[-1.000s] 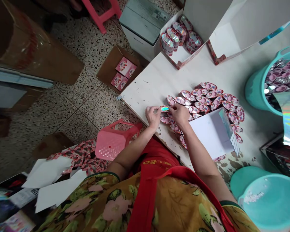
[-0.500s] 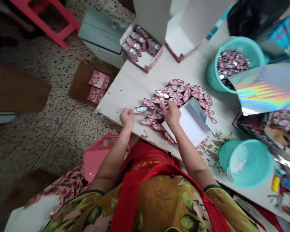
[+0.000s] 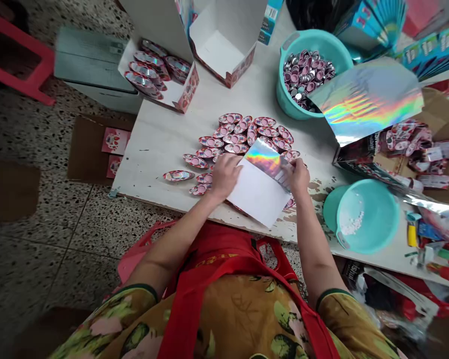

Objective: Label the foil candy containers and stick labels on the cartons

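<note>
A white sheet [image 3: 257, 192] with a stack of shiny holographic strips [image 3: 265, 158] at its upper edge lies over several small red and pink oval packets [image 3: 235, 138]. My left hand [image 3: 225, 175] rests at the left edge of the sheet, its fingers bent; whatever is under the fingertips is hidden. My right hand [image 3: 298, 175] pinches the right end of the holographic strips. One oval packet [image 3: 178, 175] lies apart at the left of the group.
Up left stands an open box [image 3: 189, 92] of packed packets, beside another open box [image 3: 224, 75]. A teal bucket [image 3: 284, 94] of small round parts, a second teal bucket [image 3: 391, 214] and a full carton [image 3: 381, 164] are at the right.
My left hand has left the single packet at the left and moved right to the sheet. My right hand has moved to the right end of the strips. The view has shifted right.
</note>
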`<state>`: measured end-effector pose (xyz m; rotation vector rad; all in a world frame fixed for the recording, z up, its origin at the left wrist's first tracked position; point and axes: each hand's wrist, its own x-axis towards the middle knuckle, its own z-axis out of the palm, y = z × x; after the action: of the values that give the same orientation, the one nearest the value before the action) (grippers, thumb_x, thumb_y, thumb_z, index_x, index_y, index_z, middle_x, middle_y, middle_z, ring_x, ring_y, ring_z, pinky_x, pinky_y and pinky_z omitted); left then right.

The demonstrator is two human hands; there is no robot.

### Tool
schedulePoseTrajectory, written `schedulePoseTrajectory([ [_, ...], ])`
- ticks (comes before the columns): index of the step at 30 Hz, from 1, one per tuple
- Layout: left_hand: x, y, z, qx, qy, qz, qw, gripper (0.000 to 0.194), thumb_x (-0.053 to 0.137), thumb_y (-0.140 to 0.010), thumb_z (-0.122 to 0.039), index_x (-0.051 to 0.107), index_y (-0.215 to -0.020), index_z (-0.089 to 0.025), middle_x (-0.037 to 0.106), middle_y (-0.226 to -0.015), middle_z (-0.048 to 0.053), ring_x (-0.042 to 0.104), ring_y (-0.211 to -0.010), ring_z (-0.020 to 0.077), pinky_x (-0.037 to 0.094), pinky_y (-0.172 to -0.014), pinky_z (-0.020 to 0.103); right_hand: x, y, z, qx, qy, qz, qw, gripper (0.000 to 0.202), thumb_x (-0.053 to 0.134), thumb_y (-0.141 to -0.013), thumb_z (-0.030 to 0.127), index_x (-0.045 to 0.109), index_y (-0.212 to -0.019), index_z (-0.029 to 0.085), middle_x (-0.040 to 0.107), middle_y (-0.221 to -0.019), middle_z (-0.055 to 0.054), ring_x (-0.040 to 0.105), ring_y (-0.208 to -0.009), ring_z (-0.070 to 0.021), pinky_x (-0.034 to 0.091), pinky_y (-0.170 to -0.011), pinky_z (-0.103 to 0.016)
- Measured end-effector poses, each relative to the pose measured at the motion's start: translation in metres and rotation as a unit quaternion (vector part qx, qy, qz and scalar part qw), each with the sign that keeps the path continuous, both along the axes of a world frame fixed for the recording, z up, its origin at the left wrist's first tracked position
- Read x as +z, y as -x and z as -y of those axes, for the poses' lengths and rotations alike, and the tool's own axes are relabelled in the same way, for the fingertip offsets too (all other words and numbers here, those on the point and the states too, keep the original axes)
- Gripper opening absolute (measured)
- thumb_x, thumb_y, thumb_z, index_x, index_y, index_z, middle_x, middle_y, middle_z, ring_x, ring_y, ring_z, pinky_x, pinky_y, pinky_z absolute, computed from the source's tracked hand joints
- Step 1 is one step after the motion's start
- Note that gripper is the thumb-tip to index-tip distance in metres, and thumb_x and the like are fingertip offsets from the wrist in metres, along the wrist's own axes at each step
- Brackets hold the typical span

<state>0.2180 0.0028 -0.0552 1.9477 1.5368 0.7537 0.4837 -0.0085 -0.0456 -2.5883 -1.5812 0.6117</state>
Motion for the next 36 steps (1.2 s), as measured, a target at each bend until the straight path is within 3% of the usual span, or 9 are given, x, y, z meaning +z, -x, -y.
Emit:
schedulePoseTrajectory([
  [6,0.012,-0.088,-0.023,-0.233,-0.059,-0.098,0.966,0.033,0.050,-0.100,-0.029,0.062,-0.130,-0.023,0.064,-0.130,0.011,0.053,-0.119,0.0284,0.040,-0.097,0.043,0.021,-0.015,-0.009,0.080,-0.038,-0.275,0.957,0.018,0.058,-0.077,0.035,0.061,-0.085,0.020,0.063,-0.077,-0.002,0.052,-0.069,-0.0170,0.041,-0.069,-0.030],
  [12,0.004,-0.078,-0.004,-0.274,-0.084,-0.104,0.952,0.032,0.044,-0.103,-0.033,0.063,-0.126,-0.021,0.062,-0.138,0.011,0.053,-0.123,0.0290,0.037,-0.099,0.046,0.019,-0.013,-0.009,0.011,-0.005,-0.418,0.908,0.028,0.067,-0.065,0.041,0.062,-0.080,0.018,0.057,-0.067,0.001,0.046,-0.060,-0.0128,0.037,-0.059,-0.028],
  [15,0.008,-0.062,0.017,-0.264,-0.066,-0.038,0.962,0.024,0.047,-0.101,-0.033,0.069,-0.106,-0.022,0.068,-0.128,0.008,0.057,-0.119,0.0262,0.039,-0.095,0.042,0.009,-0.014,-0.009,0.009,0.006,-0.408,0.913,0.025,0.067,-0.067,0.038,0.062,-0.080,0.018,0.056,-0.065,0.001,0.046,-0.060,-0.0137,0.038,-0.059,-0.028],
  [19,0.021,-0.035,0.038,-0.057,0.004,0.143,0.988,0.015,0.060,-0.095,-0.030,0.067,-0.085,-0.021,0.072,-0.088,0.004,0.063,-0.091,0.0187,0.043,-0.087,0.034,0.003,-0.017,-0.014,0.058,-0.066,-0.206,0.975,0.014,0.062,-0.076,0.029,0.066,-0.085,0.018,0.067,-0.084,-0.008,0.058,-0.083,-0.0238,0.047,-0.079,-0.040],
  [22,0.026,-0.008,0.039,0.154,0.105,0.289,0.939,0.010,0.070,-0.085,-0.026,0.064,-0.082,-0.019,0.067,-0.078,0.000,0.060,-0.073,0.0128,0.046,-0.072,0.026,0.015,0.003,-0.014,0.077,-0.174,-0.045,0.981,0.024,0.063,-0.084,0.033,0.068,-0.104,0.020,0.062,-0.125,-0.016,0.052,-0.118,-0.0336,0.043,-0.096,-0.053],
  [24,0.027,0.013,0.034,0.210,0.160,0.347,0.900,0.013,0.074,-0.079,-0.024,0.062,-0.080,-0.019,0.064,-0.073,-0.002,0.057,-0.065,0.0100,0.045,-0.064,0.022,0.026,0.033,-0.010,0.104,-0.181,-0.098,0.973,0.037,0.059,-0.089,0.044,0.064,-0.118,0.021,0.057,-0.134,-0.017,0.053,-0.120,-0.0326,0.046,-0.095,-0.051],
  [28,0.025,0.052,0.026,0.252,0.211,0.396,0.857,0.020,0.077,-0.073,-0.028,0.060,-0.076,-0.018,0.061,-0.066,-0.004,0.056,-0.059,0.0084,0.045,-0.058,0.020,0.032,0.115,0.000,0.081,-0.010,-0.400,0.913,0.058,0.062,-0.083,0.063,0.063,-0.120,0.020,0.068,-0.106,-0.010,0.063,-0.079,-0.0204,0.052,-0.066,-0.034],
  [33,0.014,0.099,0.035,0.295,0.289,0.414,0.811,0.028,0.080,-0.067,-0.034,0.060,-0.076,-0.017,0.061,-0.064,-0.004,0.053,-0.054,0.0080,0.040,-0.051,0.019,0.006,0.189,0.000,0.035,0.142,-0.526,0.838,0.055,0.076,-0.061,0.070,0.061,-0.076,0.019,0.052,-0.056,0.004,0.044,-0.048,-0.0108,0.035,-0.046,-0.026],
  [36,0.002,0.123,0.032,0.318,0.296,0.376,0.818,0.019,0.077,-0.071,-0.029,0.062,-0.075,-0.017,0.062,-0.066,-0.003,0.056,-0.060,0.0093,0.043,-0.059,0.021,-0.005,0.211,-0.008,0.033,0.153,-0.529,0.834,0.053,0.074,-0.062,0.070,0.053,-0.063,0.022,0.046,-0.050,0.006,0.040,-0.045,-0.0102,0.035,-0.047,-0.026],
])
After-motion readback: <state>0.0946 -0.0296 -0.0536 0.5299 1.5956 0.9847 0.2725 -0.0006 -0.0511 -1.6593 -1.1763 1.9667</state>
